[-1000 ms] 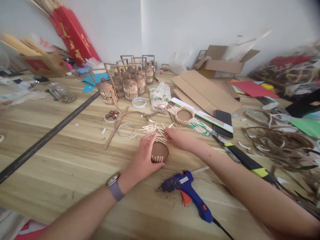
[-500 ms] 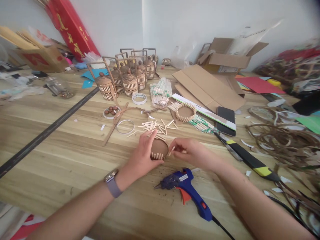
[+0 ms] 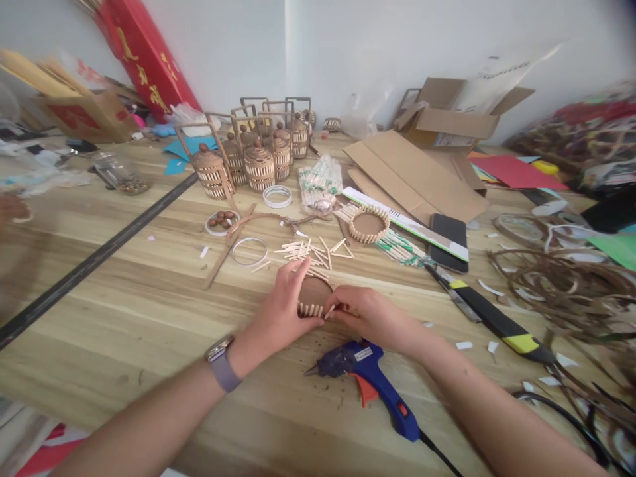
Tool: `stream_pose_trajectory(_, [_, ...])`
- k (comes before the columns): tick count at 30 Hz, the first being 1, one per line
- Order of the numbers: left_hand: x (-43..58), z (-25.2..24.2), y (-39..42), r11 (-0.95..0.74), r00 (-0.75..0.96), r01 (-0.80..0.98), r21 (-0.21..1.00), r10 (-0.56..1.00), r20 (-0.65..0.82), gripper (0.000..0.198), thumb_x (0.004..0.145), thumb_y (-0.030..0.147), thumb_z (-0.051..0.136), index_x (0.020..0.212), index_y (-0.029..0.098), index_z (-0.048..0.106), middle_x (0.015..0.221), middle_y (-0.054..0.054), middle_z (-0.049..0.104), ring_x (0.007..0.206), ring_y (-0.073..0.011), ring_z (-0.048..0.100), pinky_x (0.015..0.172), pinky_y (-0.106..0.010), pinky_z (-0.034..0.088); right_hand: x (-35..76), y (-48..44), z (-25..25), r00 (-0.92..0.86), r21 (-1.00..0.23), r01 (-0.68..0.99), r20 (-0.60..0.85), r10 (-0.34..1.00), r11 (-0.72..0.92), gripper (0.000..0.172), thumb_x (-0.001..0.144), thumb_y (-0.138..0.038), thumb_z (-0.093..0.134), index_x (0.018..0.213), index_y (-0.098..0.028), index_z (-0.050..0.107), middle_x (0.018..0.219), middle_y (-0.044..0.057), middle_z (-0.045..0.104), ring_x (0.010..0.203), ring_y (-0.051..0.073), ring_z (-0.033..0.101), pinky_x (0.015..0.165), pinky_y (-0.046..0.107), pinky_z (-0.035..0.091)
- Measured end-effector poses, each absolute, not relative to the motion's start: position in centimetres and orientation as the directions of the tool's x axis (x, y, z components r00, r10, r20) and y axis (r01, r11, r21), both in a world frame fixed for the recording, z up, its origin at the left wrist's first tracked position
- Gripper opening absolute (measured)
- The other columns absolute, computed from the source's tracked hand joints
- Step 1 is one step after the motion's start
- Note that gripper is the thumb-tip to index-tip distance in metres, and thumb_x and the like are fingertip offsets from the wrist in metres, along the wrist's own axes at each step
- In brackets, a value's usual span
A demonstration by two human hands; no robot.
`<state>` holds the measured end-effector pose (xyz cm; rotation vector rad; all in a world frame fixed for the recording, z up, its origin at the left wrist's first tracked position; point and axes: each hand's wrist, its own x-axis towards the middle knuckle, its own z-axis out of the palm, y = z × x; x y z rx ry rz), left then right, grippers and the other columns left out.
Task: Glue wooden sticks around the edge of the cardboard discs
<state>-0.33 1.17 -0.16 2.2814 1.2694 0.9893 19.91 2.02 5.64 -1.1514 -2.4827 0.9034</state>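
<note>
Left hand [image 3: 281,306] clasps the round base [image 3: 316,291] on the desk [image 3: 163,295], right hand [image 3: 370,317] pinching a stick [image 3: 328,311] at its edge; wood grain stretches left to a black strip [image 3: 99,260], glue gun [image 3: 348,359] nearside, wall [image 3: 338,46] behind.

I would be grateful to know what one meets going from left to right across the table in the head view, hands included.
Jar → beads → left hand → held tray → right hand → phone → brown strips.

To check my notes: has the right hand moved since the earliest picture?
Yes: judged against the glue gun, the right hand has come nearer to it, away from the loose sticks.
</note>
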Motion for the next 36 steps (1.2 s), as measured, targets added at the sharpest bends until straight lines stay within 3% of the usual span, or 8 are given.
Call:
stream_pose_trajectory(10, [-0.4,-0.3,1.2,-0.546,0.358,0.590,0.595,0.837,0.414,0.126,0.061,0.020,0.088,0.151,0.035,0.001,0.140,-0.015,0.033,0.129,-0.0364,0.041,0.104,-0.058,0.042,19.7,2.1,4.5,-0.691,-0.613,0.549,0.050,0.721,0.569,0.017,0.088,-0.008,0.054,0.084,-0.016,0.069,0.083,0.004,0.066,0.077,0.016,0.061,0.069,0.025,0.045])
stream_pose_trajectory(17, [-0.3,-0.1,1.1,-0.552,0.358,0.590,0.588,0.833,0.422,0.124,0.060,0.020,0.087,0.151,0.035,0.003,0.141,-0.014,0.032,0.131,-0.0370,0.039,0.105,-0.057,0.041,19.6,2.1,4.2,-0.709,-0.487,0.558,0.141,0.691,0.672,0.022,0.090,-0.009,0.052,0.083,-0.017,0.071,0.081,0.006,0.065,0.080,0.018,0.058,0.071,0.027,0.043])
stream_pose_trajectory(27, [0.1,-0.1,0.8,-0.518,0.341,0.619,0.591,0.855,0.392,0.119,0.062,0.015,0.084,0.151,0.031,0.007,0.142,-0.015,0.031,0.133,-0.0357,0.039,0.108,-0.056,0.039,19.3,2.1,4.1,-0.750,-0.326,0.582,0.137,0.647,0.745,0.026,0.091,-0.007,0.046,0.086,-0.015,0.069,0.082,0.008,0.066,0.078,0.019,0.055,0.072,0.030,0.040])
stream_pose_trajectory(32, [0.6,-0.1,0.6,-0.498,0.312,0.638,0.587,0.865,0.394,0.111,0.066,0.017,0.080,0.150,0.031,0.008,0.144,-0.015,0.029,0.137,-0.0359,0.035,0.109,-0.057,0.038,19.2,2.0,4.2,-0.744,-0.379,0.573,0.129,0.655,0.726,0.024,0.092,-0.009,0.047,0.082,-0.016,0.068,0.081,0.008,0.065,0.078,0.019,0.056,0.072,0.031,0.041])
stream_pose_trajectory(34, [0.7,0.0,0.5,-0.497,0.311,0.644,0.582,0.865,0.394,0.108,0.069,0.020,0.078,0.150,0.031,0.008,0.144,-0.015,0.030,0.137,-0.0353,0.035,0.109,-0.056,0.038,19.2,1.8,4.8,-0.723,-0.437,0.584,0.104,0.683,0.684,0.019,0.091,-0.009,0.050,0.093,-0.016,0.067,0.086,0.008,0.065,0.082,0.020,0.058,0.074,0.031,0.043])
stream_pose_trajectory(36, [0.8,0.0,0.4,-0.491,0.315,0.652,0.577,0.868,0.384,0.106,0.071,0.023,0.077,0.151,0.030,0.008,0.144,-0.016,0.031,0.138,-0.0355,0.034,0.109,-0.057,0.038,19.5,1.3,5.9,-0.674,-0.477,0.620,0.083,0.734,0.623,0.025,0.089,-0.013,0.056,0.114,-0.016,0.062,0.099,0.010,0.066,0.091,0.021,0.059,0.078,0.032,0.046])
